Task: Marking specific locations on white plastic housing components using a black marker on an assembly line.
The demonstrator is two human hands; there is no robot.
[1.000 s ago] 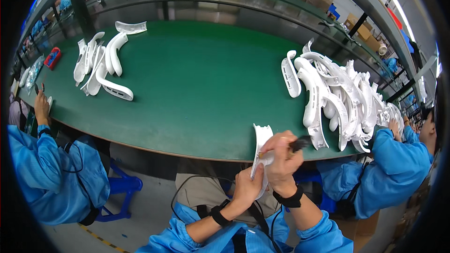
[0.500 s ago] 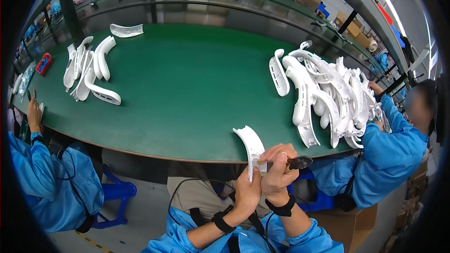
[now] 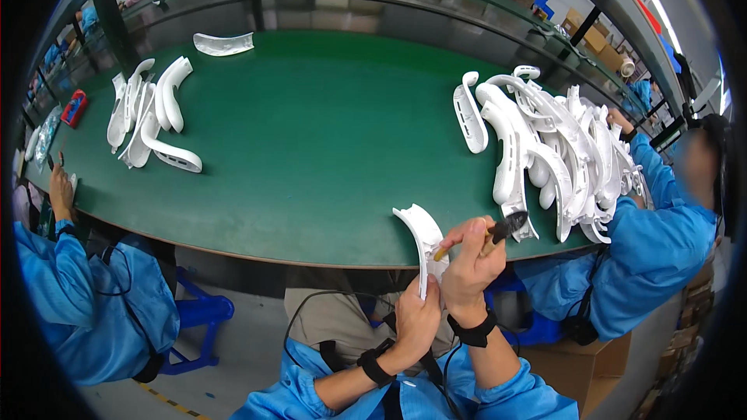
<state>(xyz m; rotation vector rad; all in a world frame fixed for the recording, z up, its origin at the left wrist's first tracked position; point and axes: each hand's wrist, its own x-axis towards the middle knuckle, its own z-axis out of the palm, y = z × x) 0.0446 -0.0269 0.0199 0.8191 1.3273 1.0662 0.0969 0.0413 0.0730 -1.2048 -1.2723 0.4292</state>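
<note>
My left hand [image 3: 419, 317] is closed around the lower end of a curved white plastic shell [image 3: 421, 227], held upright at the table's front edge with its hollow side to the right. In my closed right hand [image 3: 472, 272] is a slim tool with a yellowish handle and a broad dark end [image 3: 510, 225]. Its yellowish tip meets the inner side of the shell, while the dark end points up and right. Fingers hide much of the tool, so its exact kind is unclear. Both wrists wear black bands.
A heap of white curved shells [image 3: 576, 148] covers the table's right side. Several more [image 3: 148, 120] lie at the left, and a single one [image 3: 224, 44] at the back. Co-workers in blue sit left [image 3: 85, 303] and right [image 3: 654, 241]. A red box [image 3: 74, 108] stands far left.
My right hand has risen slightly and turned, so the tool's dark end has swung up from level. My left hand still grips the white shell. The whole view has shifted a little.
</note>
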